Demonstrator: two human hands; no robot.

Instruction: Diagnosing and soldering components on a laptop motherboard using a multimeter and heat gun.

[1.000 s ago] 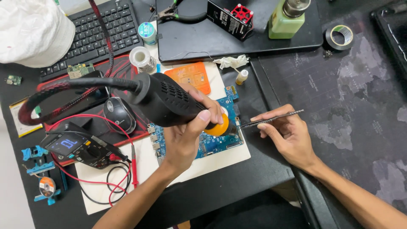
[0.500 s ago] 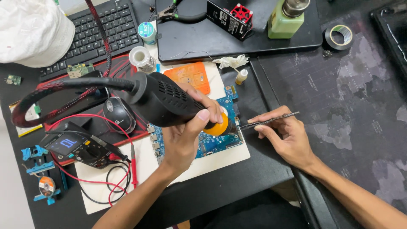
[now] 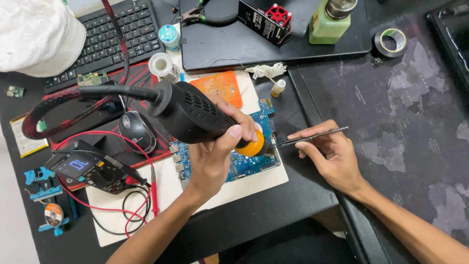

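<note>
My left hand (image 3: pixel 215 159) grips a black hot-air gun (image 3: pixel 193 115) with an orange collar (image 3: pixel 250 148). Its nozzle points down at the right edge of a blue circuit board (image 3: pixel 244 168). The board lies on a white mat (image 3: pixel 166 190). My right hand (image 3: pixel 330 156) holds thin metal tweezers (image 3: pixel 312 137). The tweezer tips reach left to the board's edge, right beside the nozzle. A black-and-red braided hose (image 3: pixel 58 98) runs from the gun's back end to the left.
A multimeter (image 3: pixel 85 168) with red and black leads lies left of the board. Behind are a mouse (image 3: pixel 138 131), a keyboard (image 3: pixel 110 41), an orange pad (image 3: pixel 220 88), a small dropper bottle (image 3: pixel 278 88), a green bottle (image 3: pixel 332 22) and a tape roll (image 3: pixel 391 41).
The hot-air gun and the tweezers have stayed over the board's right edge. Both hands have shifted only slightly.
</note>
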